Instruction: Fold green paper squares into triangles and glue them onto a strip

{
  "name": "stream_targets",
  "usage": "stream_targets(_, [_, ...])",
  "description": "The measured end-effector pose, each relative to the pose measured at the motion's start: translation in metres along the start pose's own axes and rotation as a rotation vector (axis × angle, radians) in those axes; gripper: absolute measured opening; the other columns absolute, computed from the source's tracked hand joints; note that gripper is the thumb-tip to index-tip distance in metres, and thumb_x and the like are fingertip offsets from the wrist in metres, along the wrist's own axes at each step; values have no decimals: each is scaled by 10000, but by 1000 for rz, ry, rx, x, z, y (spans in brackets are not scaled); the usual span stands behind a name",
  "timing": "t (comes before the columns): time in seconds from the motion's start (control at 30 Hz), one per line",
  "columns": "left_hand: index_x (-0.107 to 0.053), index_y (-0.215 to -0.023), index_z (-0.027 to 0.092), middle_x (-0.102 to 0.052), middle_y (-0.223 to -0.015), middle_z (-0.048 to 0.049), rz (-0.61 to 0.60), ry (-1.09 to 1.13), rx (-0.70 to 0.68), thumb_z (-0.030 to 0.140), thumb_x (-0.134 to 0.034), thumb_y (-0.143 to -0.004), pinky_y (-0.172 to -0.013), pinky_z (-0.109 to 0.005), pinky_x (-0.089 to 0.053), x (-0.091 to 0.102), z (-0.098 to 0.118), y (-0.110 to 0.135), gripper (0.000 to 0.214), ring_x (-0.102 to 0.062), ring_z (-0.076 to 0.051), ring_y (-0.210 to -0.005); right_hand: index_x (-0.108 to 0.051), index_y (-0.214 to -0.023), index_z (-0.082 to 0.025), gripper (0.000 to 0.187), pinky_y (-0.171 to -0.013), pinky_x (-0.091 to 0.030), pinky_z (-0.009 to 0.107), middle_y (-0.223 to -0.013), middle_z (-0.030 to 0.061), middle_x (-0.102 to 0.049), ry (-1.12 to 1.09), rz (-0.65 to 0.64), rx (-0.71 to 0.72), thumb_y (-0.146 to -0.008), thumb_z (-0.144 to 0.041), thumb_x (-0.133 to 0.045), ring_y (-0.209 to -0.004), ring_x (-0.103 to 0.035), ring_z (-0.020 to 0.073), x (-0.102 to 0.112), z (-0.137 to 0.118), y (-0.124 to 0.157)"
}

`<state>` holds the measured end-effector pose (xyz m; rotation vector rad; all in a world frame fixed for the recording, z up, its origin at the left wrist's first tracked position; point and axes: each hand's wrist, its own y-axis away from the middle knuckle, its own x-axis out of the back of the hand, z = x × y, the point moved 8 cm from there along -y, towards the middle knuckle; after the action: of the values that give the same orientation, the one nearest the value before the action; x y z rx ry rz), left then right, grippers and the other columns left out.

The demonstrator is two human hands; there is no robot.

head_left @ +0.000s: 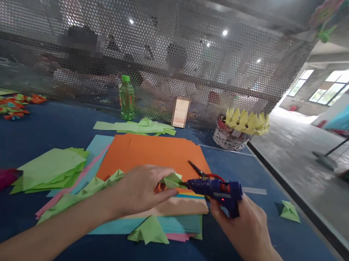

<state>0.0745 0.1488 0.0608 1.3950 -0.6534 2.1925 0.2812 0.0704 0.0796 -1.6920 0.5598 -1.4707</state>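
Observation:
My left hand [140,189] pinches a small folded green paper piece [172,180] over a stack of coloured paper topped by an orange sheet [154,153]. My right hand [242,223] grips a dark blue glue gun [218,191] whose nozzle touches the green piece. A red light shows on the gun. Red-handled scissors [202,172] lie on the orange sheet just behind the gun. More folded green pieces [149,231] lie at the stack's near edge.
A blue table [45,127] holds green paper stacks [51,168], a green bottle [126,98], a woven basket with yellow paper points [239,129], and one folded green piece [290,211] at right. A perforated metal screen [141,46] stands behind, with people beyond it.

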Motion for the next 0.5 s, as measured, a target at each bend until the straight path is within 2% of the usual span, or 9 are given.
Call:
stream_targets(0.2, [-656,-1141,208,-742,-1054,-75,10,-19,-6,528,-520,-987,-653,-304,-432,2,3,1,379,-696,-276,-913,-580,-685,-199,325,-428,-416,265,-475,-2,-590,75,28,67,-948,-347,-461,-386,-627,186,2,-6,2])
stream_targets(0.4, [-657,-1010,195,-719,-887,-34,17,-32,-26,402,-546,-988,-599,-279,-379,6,9,-1,236,-672,-223,-770,-555,-671,-214,285,-442,-419,253,-466,3,-608,102,37,112,-930,-285,-458,-398,-635,184,3,-8,5])
stream_targets(0.5, [-642,-945,198,-699,-848,-19,33,-52,-46,347,-567,-976,-604,-279,-361,6,11,-2,170,-657,-218,-760,-534,-640,-223,308,-441,-409,258,-451,8,-594,112,3,109,-929,-283,-446,-392,-623,184,1,-7,5])
